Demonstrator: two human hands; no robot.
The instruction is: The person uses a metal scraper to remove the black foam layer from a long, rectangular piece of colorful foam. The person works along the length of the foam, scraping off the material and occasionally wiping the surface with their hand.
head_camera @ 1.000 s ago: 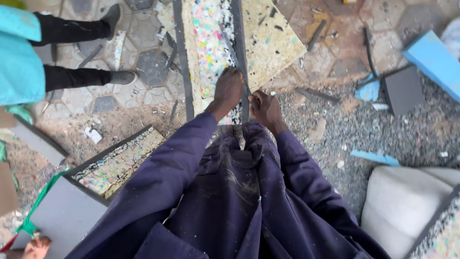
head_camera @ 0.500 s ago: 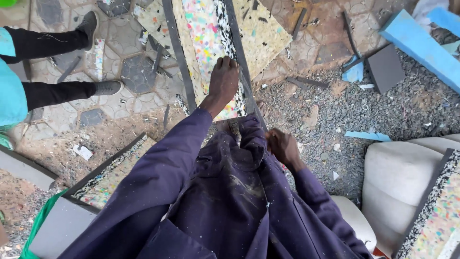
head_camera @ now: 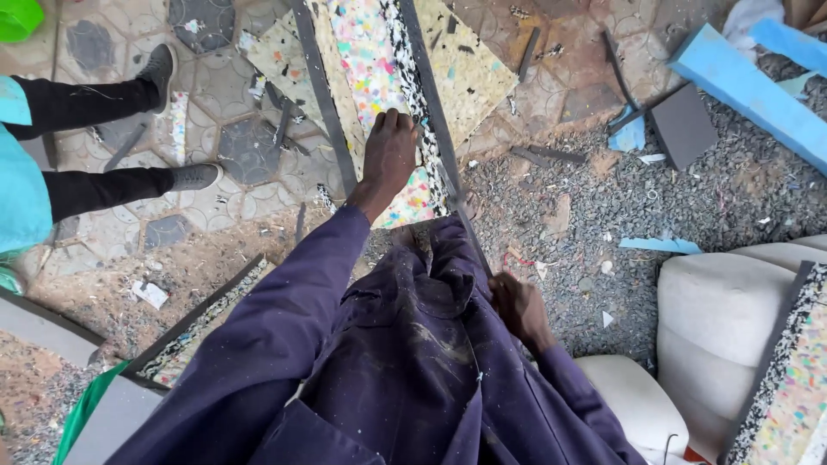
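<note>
A long slab of speckled multicoloured foam [head_camera: 366,52] with dark grey edge strips lies on the ground ahead of me. My left hand [head_camera: 388,159] rests on its near end, fingers bent over the foam beside the right-hand dark strip [head_camera: 431,103]. My right hand [head_camera: 519,310] is drawn back close to my body, fingers curled, just below the near end of that strip. Whether it holds anything is hidden. Both arms are in dark blue coverall sleeves, and the coverall front [head_camera: 405,362] fills the lower middle.
Another person's legs in black trousers and grey shoes [head_camera: 194,176] stand at the left on hexagonal paving. A blue foam block [head_camera: 741,86] lies top right. White cushions [head_camera: 724,310] and a speckled slab [head_camera: 788,379] sit right. Another framed slab [head_camera: 185,340] lies lower left. Gravel and scraps cover the ground.
My right hand has come off the foam slab and pulled back toward my body. My left hand stays on the slab's near end. The view has shifted slightly.
</note>
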